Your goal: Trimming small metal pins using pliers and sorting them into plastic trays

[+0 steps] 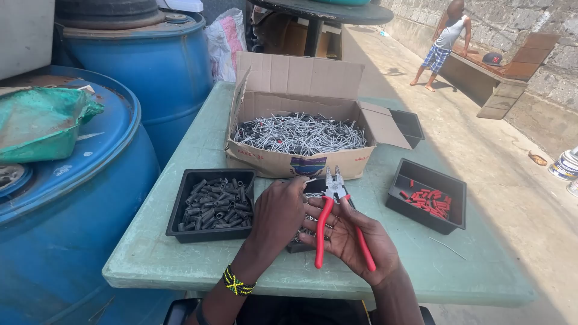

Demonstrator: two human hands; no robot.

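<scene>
Both of my hands meet over the pale green table (180,253), just in front of the cardboard box (301,90). My right hand (355,241) lies palm up with the fingers spread, and the red-handled pliers (334,216) rest across it, their handles parted and the metal head pointing away from me toward the box. My left hand (280,213), with a beaded bracelet (238,281) at the wrist, is curled, its fingertips pinched on a thin metal pin (311,180) right beside the plier head; I cannot tell whether the pin sits between the plier tips.

Under my hands sits a black tray (298,245), mostly hidden, with some pale metal pieces showing in it. To its left is another black tray of dark grey sleeves (214,203). To the right, well apart, a black tray holds a few red sleeves (428,201). The open box is full of loose steel pins (298,133), and a further black tray (409,125) stands at its right flap. Blue plastic drums (90,198) stand to my left, one carrying a crumpled green bag (42,120). Farther off, a person (442,39) stands by a stone wall.
</scene>
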